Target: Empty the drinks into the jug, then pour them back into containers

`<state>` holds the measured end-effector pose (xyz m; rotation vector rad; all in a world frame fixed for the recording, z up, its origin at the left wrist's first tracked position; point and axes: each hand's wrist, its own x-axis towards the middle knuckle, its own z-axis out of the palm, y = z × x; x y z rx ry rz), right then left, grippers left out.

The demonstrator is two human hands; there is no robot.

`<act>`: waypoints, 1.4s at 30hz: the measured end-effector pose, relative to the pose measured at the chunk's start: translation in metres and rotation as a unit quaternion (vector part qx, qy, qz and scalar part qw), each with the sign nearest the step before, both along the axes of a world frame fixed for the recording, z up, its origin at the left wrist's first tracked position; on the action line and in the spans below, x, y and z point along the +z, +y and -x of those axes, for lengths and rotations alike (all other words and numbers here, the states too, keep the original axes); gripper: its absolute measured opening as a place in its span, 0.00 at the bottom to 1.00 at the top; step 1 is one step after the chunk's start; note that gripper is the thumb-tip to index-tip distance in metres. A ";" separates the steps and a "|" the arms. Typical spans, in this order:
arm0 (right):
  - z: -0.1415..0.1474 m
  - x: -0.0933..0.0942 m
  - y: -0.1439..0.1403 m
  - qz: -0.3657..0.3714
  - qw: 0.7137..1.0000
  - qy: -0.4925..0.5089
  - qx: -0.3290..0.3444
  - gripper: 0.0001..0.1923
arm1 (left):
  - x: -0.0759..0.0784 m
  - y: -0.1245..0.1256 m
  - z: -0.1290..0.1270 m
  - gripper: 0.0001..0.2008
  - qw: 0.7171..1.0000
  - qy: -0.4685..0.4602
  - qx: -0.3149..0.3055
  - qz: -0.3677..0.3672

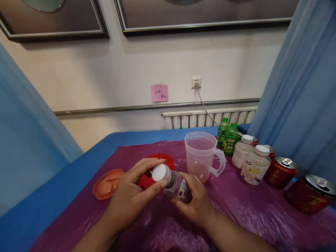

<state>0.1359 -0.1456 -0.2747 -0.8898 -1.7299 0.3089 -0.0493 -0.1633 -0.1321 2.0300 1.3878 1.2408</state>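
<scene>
Small bottle tilted, held above the surface, near the jug. Left hand fingers pinch its white cap; right hand fingers wrap the body.

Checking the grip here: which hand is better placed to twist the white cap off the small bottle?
Probably the left hand: its fingertips already wrap the white cap, while the right hand grips the small bottle by its body, steadying it.
</scene>
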 end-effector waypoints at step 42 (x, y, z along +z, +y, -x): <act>-0.003 0.000 0.004 0.026 1.000 -0.002 0.015 0.34 | -0.004 0.011 -0.004 0.14 0.997 0.014 -0.001 -0.079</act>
